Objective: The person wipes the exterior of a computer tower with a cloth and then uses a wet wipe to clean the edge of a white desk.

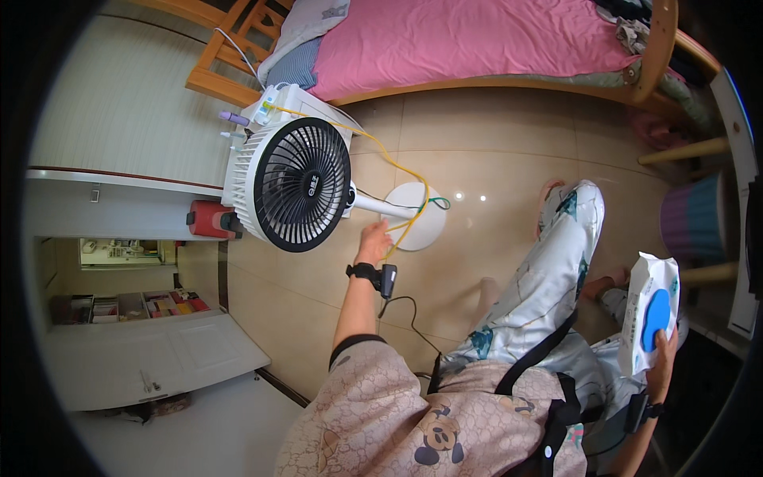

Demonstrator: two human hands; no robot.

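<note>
A white floor fan with a round black grille (304,183) leans toward the left. Its white pole (380,208) runs to a round white base (433,226) on the floor. A yellow cord (388,155) hangs from the white power strip (266,110) and loops over the base, with a green tie around it. My left hand (373,242) is beside the pole, its fingers closed on the yellow cord; the fingertips are partly hidden. In my right hand (661,366) is a white pack of wet wipes (638,318) with a blue lid, held upright by its lower edge.
A bed with a pink sheet (469,48) spans the back. Behind the fan is a white cabinet (338,119). A red container (213,219) stands at the left by a white door (151,358). At right are a blue and purple bin (691,219) and wooden legs (683,151).
</note>
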